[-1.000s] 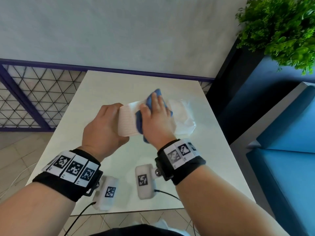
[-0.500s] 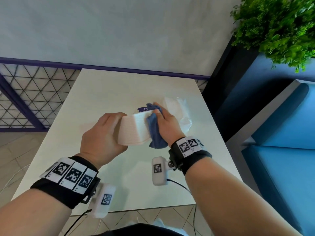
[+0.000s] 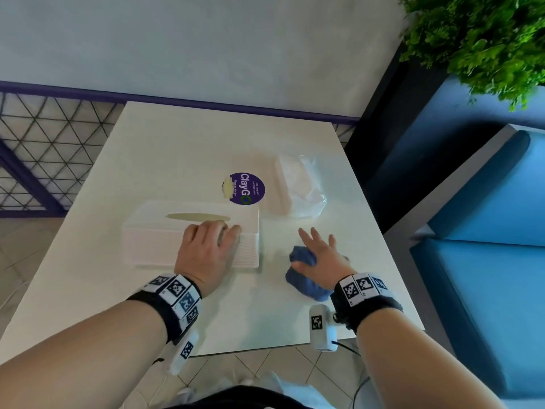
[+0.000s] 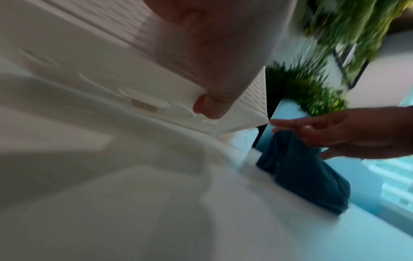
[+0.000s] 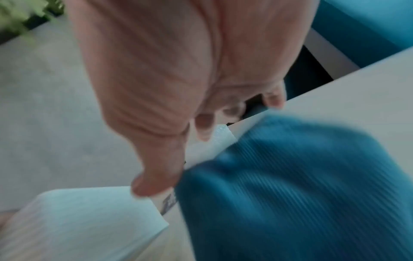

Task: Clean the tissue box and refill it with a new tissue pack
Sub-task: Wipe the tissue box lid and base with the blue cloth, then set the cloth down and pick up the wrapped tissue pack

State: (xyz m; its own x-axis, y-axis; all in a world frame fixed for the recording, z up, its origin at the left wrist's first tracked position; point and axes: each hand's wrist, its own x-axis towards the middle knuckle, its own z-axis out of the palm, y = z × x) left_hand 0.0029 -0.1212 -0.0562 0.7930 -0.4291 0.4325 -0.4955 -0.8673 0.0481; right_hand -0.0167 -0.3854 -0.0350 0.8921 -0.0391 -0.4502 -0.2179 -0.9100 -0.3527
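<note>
Left hand [image 3: 206, 255] curled on tissue box [image 3: 165, 231] mid-tabletop, right hand [image 3: 318, 255] spread over cloth [image 3: 303, 278] near right edge; best steadied before refilling.

Bare forearms, no sleeves. Each wrist wears a black band [image 3: 165, 305] carrying white squares printed with black coded markers. A white camera module [image 3: 320, 327] with its own marker tag hangs under each band; thin black cable trails from it.
</note>
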